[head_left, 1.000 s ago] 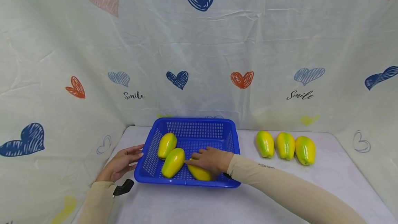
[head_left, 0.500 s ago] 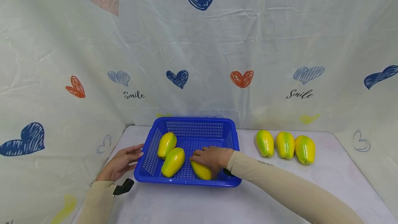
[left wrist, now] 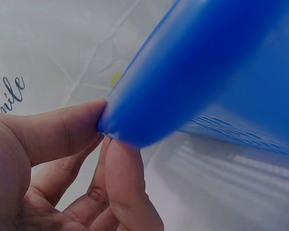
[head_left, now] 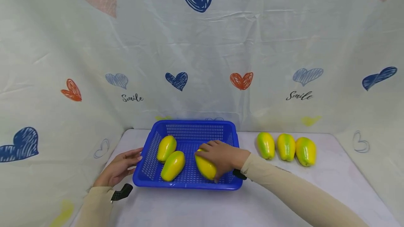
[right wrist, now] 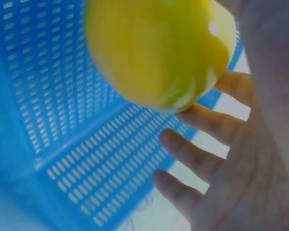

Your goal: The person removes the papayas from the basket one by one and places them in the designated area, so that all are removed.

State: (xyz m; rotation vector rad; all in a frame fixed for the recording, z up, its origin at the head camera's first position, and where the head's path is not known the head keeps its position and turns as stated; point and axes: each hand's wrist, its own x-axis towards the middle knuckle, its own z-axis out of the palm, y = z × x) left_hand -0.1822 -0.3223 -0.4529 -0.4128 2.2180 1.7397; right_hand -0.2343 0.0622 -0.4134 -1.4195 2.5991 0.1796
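My right hand (head_left: pixel 223 156) holds a glossy yellow-green papaya (head_left: pixel 205 166) inside the blue basket (head_left: pixel 186 185), fingers over its far end and thumb at its near end. Seen from the right wrist, the papaya (right wrist: pixel 156 53) appears over the slotted basket wall, with several fingers spread beside it. Two more papayas lie in the basket's left half, one farther back (head_left: pixel 166 148) and one nearer (head_left: pixel 173 166). At the basket's left side, my left hand (head_left: pixel 121 167) pinches the rim; the left wrist view has thumb and finger at the rim's edge (left wrist: pixel 135 115).
Right of the basket, a row of three papayas (head_left: pixel 286 147) lies on the white table (head_left: pixel 262 199). A white cloth with printed hearts (head_left: pixel 202 45) hangs behind the table and along its sides.
My right hand has shifted its grip on the papaya, which is now more upright and slightly farther back. The left hand stays at the rim. The head view has shifted slightly.
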